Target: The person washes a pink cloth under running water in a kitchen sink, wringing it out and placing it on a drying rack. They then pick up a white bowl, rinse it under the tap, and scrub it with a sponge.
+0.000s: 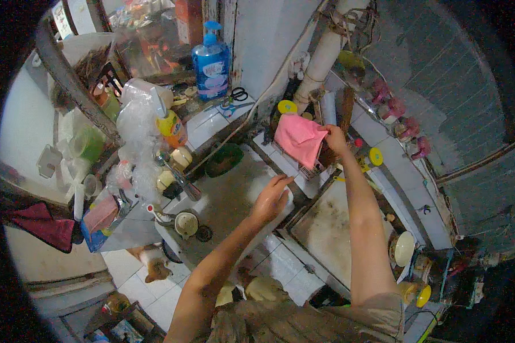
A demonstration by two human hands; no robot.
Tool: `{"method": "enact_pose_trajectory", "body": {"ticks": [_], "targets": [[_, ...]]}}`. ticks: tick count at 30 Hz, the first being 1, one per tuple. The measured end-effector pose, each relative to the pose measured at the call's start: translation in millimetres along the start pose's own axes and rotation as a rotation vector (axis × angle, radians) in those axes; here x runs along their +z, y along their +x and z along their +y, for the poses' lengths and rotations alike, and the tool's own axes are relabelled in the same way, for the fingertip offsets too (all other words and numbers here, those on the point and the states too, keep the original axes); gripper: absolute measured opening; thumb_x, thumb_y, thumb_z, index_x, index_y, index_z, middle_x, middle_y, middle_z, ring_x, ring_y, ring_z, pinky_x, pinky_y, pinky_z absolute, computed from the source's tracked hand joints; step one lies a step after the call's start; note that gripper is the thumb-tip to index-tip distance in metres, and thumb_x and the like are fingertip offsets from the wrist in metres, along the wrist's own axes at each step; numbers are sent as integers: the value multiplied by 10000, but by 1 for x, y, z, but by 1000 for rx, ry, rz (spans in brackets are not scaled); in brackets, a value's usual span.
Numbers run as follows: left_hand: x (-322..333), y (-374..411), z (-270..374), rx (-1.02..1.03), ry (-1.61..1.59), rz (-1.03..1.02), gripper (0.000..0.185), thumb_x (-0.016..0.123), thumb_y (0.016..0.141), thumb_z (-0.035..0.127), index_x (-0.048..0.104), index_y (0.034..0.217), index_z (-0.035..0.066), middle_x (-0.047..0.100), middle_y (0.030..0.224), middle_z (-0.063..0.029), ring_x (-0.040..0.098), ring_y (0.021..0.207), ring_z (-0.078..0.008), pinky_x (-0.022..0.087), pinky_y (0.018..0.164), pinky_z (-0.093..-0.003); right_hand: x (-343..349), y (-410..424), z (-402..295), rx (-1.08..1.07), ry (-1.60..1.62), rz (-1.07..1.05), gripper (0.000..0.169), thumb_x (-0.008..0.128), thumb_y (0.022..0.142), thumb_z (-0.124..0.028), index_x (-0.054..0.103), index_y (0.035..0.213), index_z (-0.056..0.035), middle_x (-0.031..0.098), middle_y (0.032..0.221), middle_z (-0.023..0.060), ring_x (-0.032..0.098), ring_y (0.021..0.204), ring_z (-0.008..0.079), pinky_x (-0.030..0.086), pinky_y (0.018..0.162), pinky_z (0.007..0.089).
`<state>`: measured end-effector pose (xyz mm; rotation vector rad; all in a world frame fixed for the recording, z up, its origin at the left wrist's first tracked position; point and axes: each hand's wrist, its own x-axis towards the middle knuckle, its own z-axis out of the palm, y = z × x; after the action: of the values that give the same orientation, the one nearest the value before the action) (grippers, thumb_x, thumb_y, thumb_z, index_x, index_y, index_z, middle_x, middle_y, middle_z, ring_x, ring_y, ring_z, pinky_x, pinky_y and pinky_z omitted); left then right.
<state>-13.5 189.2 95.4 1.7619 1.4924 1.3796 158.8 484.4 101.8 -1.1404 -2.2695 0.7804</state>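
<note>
My right hand [336, 140] pinches the right corner of a pink cloth [298, 136]. The cloth is draped over a small rack [311, 171] on the tiled ledge, covering most of it. My left hand [271, 200] is over the right side of the sink basin [223, 201], its fingers pointing toward the rack. I see nothing in it, and the thumb stands apart from the fingers. A metal faucet [184, 182] reaches over the basin's left side. Inside the basin, near the far corner, lies a dark green object [224, 160].
A blue pump bottle [211, 68] and scissors [229, 109] stand on the far ledge. A yellow-orange bottle [171, 128] is beside clear plastic bags [139, 137]. To the right lies a stained board [326, 227]. An animal [154, 263] is on the floor at left.
</note>
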Motion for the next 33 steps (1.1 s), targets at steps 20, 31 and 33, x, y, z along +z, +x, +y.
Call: {"method": "enact_pose_trajectory", "body": {"ticks": [20, 31, 33], "targets": [[-90, -242, -13, -665, 98, -22, 266, 508, 855, 47, 557, 1116, 43, 592, 1025, -119, 584, 830, -194, 469, 711, -306, 1, -56, -66, -89, -627, 366, 416, 456, 748, 63, 529, 1123, -102, 455, 1228, 172, 512, 1032, 361, 432, 860, 406], [-128, -318, -41, -636, -25, 5, 316, 596, 774, 81, 588, 1089, 96, 481, 1233, -167, 453, 1123, -339, 412, 857, -398, 116, -373, -104, 327, 86, 174, 232, 552, 781, -26, 567, 1012, -19, 491, 1049, 171, 528, 891, 335, 461, 741, 377], [-141, -320, -38, -559, 107, -50, 319, 606, 772, 103, 592, 1091, 99, 467, 1245, -166, 431, 1146, -364, 398, 879, -421, 133, -424, -97, 350, 16, 203, 247, 550, 776, 22, 570, 1016, -31, 498, 1003, 152, 551, 819, 272, 463, 679, 334]]}}
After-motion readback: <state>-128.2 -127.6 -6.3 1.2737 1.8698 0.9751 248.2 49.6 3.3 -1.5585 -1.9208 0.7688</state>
